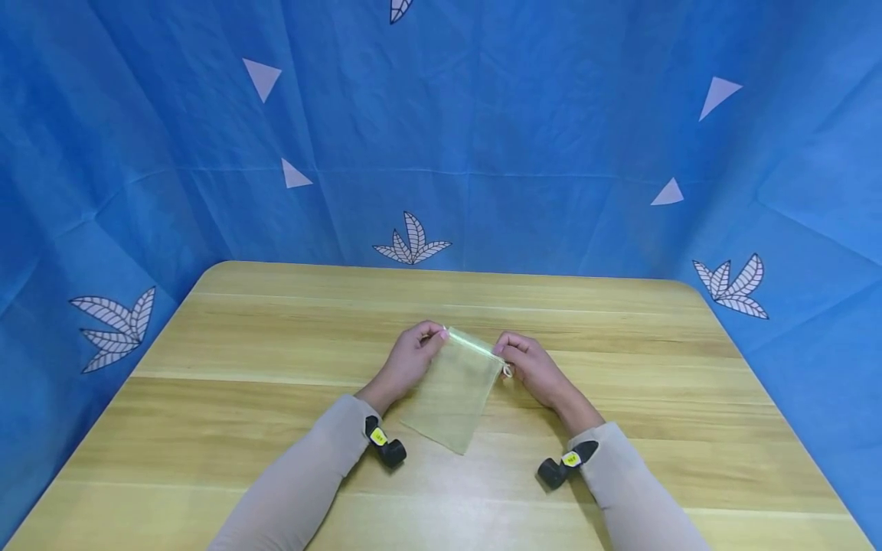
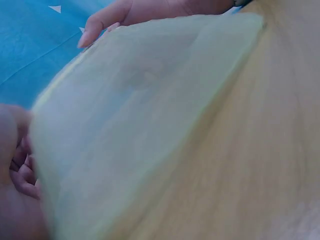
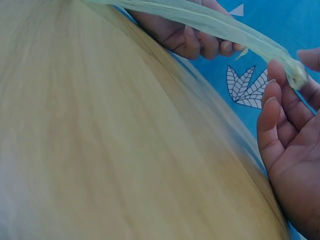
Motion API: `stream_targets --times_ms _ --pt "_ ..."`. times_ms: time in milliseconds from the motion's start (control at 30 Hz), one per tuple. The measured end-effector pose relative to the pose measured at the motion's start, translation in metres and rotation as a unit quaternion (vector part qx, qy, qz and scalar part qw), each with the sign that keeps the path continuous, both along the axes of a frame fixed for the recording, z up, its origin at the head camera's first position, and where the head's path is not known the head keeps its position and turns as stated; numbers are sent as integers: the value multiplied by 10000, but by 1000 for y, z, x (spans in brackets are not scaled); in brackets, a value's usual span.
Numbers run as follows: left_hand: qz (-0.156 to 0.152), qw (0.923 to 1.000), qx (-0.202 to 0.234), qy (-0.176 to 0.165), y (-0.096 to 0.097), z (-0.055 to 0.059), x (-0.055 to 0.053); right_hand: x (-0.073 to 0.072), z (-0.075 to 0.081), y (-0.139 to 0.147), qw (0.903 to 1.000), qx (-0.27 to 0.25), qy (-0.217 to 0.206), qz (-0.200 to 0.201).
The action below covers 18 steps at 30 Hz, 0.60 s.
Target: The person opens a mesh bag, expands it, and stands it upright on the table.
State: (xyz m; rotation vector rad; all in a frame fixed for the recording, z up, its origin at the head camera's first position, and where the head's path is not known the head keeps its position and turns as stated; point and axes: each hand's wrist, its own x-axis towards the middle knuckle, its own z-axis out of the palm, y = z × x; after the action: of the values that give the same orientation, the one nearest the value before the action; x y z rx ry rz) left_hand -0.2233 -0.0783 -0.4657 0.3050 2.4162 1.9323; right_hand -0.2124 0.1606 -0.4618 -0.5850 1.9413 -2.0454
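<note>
A sheer pale yellow-green drawstring pouch [image 1: 455,394] hangs slanted between the two hands, over the middle of the table. At its top left corner, the left hand [image 1: 406,361] pinches the edge between thumb and finger. The right hand [image 1: 536,369] pinches the opposite top corner, beside a small white cord loop [image 1: 507,370]. A shiny band runs along the top edge between them. Seen from the left wrist, the see-through pouch [image 2: 130,115] fills much of the view. From the right wrist it shows nearly edge-on, with the right hand [image 3: 295,135] at its end.
The wood-grain table [image 1: 276,337] has rounded far corners. Behind and beside it hangs a blue curtain [image 1: 524,138] printed with leaves and triangles. Each sleeved wrist wears a small black camera, one on the left [image 1: 391,453] and one on the right [image 1: 551,473].
</note>
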Motion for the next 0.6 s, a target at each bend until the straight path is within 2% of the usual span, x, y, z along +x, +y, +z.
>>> stream_targets --times_ms 67,133,367,500,600 --pt "-4 10000 77 -51 -2 -3 -2 0 0 1 9994 -275 -124 147" --pt "17 9998 159 -96 -3 -3 -3 0 -1 1 9992 -305 -152 224" --pt "45 9994 320 -75 -4 -5 -4 1 -1 1 9992 -55 -27 401" --pt "13 9995 327 31 -3 -6 -4 1 1 1 9996 146 -196 130" --pt "-45 9993 377 -12 -3 -5 -4 0 1 2 9992 282 -218 -194"
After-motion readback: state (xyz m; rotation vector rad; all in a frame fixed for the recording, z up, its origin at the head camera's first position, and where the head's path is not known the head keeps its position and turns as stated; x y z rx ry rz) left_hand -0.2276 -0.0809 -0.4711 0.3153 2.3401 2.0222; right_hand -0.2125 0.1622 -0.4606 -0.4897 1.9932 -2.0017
